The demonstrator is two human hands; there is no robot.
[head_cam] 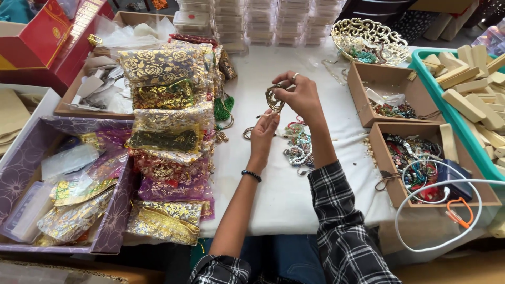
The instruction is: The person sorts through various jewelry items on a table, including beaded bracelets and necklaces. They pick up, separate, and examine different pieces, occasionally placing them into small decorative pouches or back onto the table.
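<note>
Plaid sleeves [344,231] sit nearest the cam, both forearms reaching out over the white cloth [273,194] of the table.

L to R: purple box [21,158] at near left holds clear and gold-print pouches; beside it a row of organza gift bags [168,131] in gold, green and pink runs far to near, overlapped like stock kept w/in reach.

Left hand [263,134], w/ a dark bead band on the wrist, rises from below, fingers together and pinched on the lower end of the beaded bracelet [274,98]. Right hand [300,94], ring on one finger, clamps the upper end betw thumb and fingertips. Held up off the cloth at table centre, probably so the piece hangs free and both ends can be worked.

Bracelet looks like a small loop of dark, bronze-green beads, somewhat bunched; finer detail too small to tell.

Just under the hands lies a heap of pale and mixed bead strands [298,147]. Right of that, two cardboard boxes [381,84] hold more beadwork, a white cable [436,205] looping over the nearer one. Far right: teal tray [452,118] of wooden blocks.
</note>
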